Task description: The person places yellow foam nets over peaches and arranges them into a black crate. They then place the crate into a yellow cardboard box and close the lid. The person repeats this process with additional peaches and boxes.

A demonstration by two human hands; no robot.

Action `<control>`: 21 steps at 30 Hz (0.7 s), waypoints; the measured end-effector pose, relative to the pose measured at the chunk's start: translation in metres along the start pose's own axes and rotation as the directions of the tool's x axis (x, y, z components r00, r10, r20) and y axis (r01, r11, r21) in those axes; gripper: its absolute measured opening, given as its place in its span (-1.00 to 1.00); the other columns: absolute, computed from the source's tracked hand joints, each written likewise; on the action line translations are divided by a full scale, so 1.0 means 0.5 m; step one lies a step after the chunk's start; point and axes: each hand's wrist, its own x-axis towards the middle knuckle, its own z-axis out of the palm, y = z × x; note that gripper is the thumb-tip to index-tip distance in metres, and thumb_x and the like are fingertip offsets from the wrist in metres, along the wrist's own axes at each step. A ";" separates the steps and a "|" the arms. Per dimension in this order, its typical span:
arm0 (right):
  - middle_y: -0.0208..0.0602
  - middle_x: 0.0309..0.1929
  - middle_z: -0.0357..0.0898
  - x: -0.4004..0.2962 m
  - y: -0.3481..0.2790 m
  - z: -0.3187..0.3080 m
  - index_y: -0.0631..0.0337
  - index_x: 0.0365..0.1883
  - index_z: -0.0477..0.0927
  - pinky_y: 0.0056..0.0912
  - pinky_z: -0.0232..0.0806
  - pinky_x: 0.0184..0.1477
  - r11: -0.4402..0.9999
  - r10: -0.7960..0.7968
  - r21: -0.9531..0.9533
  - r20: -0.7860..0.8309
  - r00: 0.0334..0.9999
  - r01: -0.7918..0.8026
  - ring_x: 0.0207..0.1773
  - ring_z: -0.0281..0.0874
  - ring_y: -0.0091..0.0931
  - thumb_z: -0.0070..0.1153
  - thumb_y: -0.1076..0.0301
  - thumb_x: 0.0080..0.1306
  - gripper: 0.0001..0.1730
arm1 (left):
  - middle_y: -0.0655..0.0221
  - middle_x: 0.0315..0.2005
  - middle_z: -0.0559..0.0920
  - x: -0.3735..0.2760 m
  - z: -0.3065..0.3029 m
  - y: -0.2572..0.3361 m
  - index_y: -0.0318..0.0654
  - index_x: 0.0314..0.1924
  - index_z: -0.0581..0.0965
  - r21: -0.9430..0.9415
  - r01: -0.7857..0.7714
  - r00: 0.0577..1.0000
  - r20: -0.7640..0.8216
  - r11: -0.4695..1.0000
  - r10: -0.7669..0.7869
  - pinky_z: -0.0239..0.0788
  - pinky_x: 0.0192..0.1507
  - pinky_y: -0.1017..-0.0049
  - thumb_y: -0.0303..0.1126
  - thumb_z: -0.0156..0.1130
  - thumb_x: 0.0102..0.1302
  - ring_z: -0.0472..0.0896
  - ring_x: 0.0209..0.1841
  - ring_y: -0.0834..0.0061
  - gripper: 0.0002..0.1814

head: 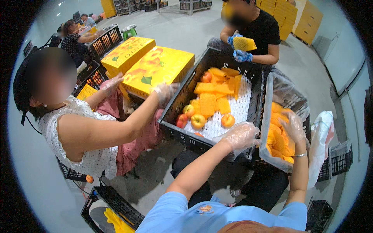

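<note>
My left hand point(240, 135), in a clear plastic glove, is over the near right corner of a black plastic crate point(186, 135). Its fingers are curled, and whatever may lie inside them is hidden. Within this crate, yellow-red peach-like fruits point(198, 121) and orange foam net sleeves point(207, 104) rest on a white foam net liner point(243, 100). My right hand point(294, 125), also gloved, reaches into a second crate lined with clear plastic film point(287, 84). Its fingertips are at a heap of orange foam net sleeves point(276, 139); I cannot tell whether they grip one.
Across the crate, a person point(262, 35) in blue-patterned gloves holds a yellow foam sleeve point(244, 43). Another person point(96, 131), left, touches a yellow printed carton point(161, 68) beside a second carton point(128, 54). A white plastic bag point(320, 145) hangs right. A black crate point(116, 201) stands lower left.
</note>
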 end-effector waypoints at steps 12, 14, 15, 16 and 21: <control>-0.12 -0.11 0.66 0.105 -0.231 0.122 0.15 -0.15 0.69 -0.15 0.45 0.05 0.930 -0.320 0.285 0.314 0.894 0.233 -0.06 0.63 -0.18 0.32 0.28 0.13 -0.69 | 0.10 -0.11 0.70 0.036 -0.052 -0.129 -0.17 -0.01 0.65 0.277 0.430 0.883 0.070 0.859 -0.464 0.44 0.12 0.21 0.05 0.28 0.16 0.65 -0.01 0.14 -0.48; -0.12 -0.08 0.66 0.109 -0.249 0.117 0.15 -0.10 0.68 -0.14 0.46 0.05 0.936 -0.338 0.233 0.368 0.866 0.266 -0.04 0.63 -0.17 0.31 0.21 0.15 -0.63 | 0.08 -0.03 0.67 0.025 -0.035 -0.256 -0.14 0.07 0.61 0.251 0.486 0.874 -0.142 0.837 -0.465 0.40 0.17 0.18 0.04 0.26 0.17 0.61 0.06 0.10 -0.44; -0.17 -0.09 0.68 0.114 -0.263 0.109 0.11 -0.03 0.66 -0.19 0.46 0.08 0.930 -0.368 0.179 0.441 0.818 0.321 -0.04 0.64 -0.24 0.31 0.21 0.20 -0.62 | 0.07 0.00 0.65 0.023 -0.033 -0.301 -0.13 0.11 0.58 0.235 0.505 0.858 -0.241 0.830 -0.454 0.38 0.20 0.16 0.04 0.25 0.18 0.59 0.10 0.08 -0.42; -0.16 -0.09 0.68 0.109 -0.250 0.117 0.11 -0.03 0.66 -0.19 0.46 0.09 0.936 -0.352 0.163 0.475 0.807 0.312 -0.03 0.64 -0.24 0.30 0.19 0.21 -0.62 | 0.06 0.07 0.62 0.034 -0.020 -0.310 -0.12 0.15 0.57 0.265 0.611 0.791 -0.241 0.746 -0.562 0.35 0.23 0.13 0.05 0.23 0.18 0.53 0.17 0.02 -0.40; -0.10 -0.06 0.67 0.105 -0.243 0.112 0.13 0.02 0.65 -0.17 0.43 0.11 0.936 -0.350 0.215 0.512 0.785 0.277 0.00 0.63 -0.19 0.28 0.14 0.24 -0.58 | 0.06 0.17 0.55 0.051 0.046 -0.444 -0.05 0.20 0.55 0.471 0.495 0.772 0.148 0.730 -0.619 0.30 0.29 0.13 0.11 0.18 0.14 0.44 0.28 -0.04 -0.34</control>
